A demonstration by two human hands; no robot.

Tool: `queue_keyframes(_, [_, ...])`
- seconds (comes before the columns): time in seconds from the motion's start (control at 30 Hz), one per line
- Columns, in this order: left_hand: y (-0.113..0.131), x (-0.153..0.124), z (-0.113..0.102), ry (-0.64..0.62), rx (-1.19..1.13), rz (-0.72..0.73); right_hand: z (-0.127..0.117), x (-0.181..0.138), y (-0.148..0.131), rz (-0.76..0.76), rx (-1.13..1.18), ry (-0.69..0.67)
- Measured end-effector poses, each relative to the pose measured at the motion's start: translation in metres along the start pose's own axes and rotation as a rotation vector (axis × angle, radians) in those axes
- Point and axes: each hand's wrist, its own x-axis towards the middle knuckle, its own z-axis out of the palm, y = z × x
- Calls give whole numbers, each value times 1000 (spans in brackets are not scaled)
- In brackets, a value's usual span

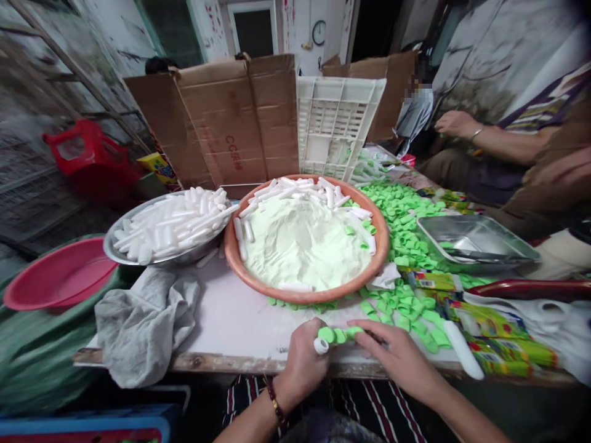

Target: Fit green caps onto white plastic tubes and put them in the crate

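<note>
My left hand [302, 357] is closed round a white tube [321, 346], whose open end faces me. A short row of green caps [340, 336] spans the gap between my hands, above the near table edge. At the row's right end, the fingertips of my right hand [392, 349] pinch a green cap [354, 331]. Just beyond my hands stands a brown basin [277, 295] of pale powder [305, 246], with white tubes [295, 184] along its far side. Loose green caps [406, 301] lie to the right of my right hand.
A metal bowl [109, 249] heaped with white tubes and a grey cloth [148, 320] are on the left. To the right are a metal tray [480, 237], yellow-green packets [489, 319] and a single white tube [463, 351]. Cardboard [235, 123] stands behind; a person's hand [457, 124] shows right.
</note>
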Motion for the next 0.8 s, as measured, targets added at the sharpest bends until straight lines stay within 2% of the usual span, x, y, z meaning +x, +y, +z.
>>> queue_keyframes(0.17, [-1,-3,-25,7,102,-114,-12,42,24,78,-479,180])
queue_keyframes(0.3, [-8,-9,-34,65,216,-180,-8,60,31,122,-576,186])
queue_keyframes(0.37, [-10,-15,-35,172,216,-146,-2,54,30,76,-569,156])
queue_keyframes(0.43, [-8,-21,-34,292,147,-52,4,43,28,20,-554,124])
queue_keyframes(0.5, [-3,-25,-32,352,60,49,8,30,28,-49,-522,120])
queue_keyframes(0.57, [4,-25,-28,335,-9,114,6,18,31,-121,-468,166])
queue_keyframes(0.63, [10,-23,-23,286,-46,128,-1,10,40,-144,-447,271])
queue_keyframes(0.73, [14,-16,-13,220,-35,90,-22,4,58,-67,-543,433])
queue_keyframes(0.8, [13,-12,-6,186,-19,61,-36,7,69,-21,-633,460])
